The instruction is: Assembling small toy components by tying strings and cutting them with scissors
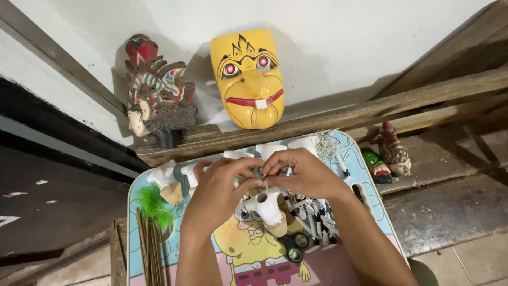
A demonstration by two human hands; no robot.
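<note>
My left hand (216, 188) and my right hand (302, 172) meet fingertip to fingertip above a small cartoon-printed table (365, 198). Both pinch a thin string from which a small white painted figure (269, 205) with a tan base hangs just below my fingers. What exactly sits between my fingertips is hidden. Under the figure lies a heap of black-and-white small parts (317, 217). More white pieces (172, 177) rest on the table's far left edge.
A yellow carved mask (247, 79) and a dark painted wooden head (156, 92) lean on the white wall on a wooden ledge. Green feathers (152, 204) and thin sticks (151, 249) lie left. Small painted figurines (392, 151) stand on a plank at right.
</note>
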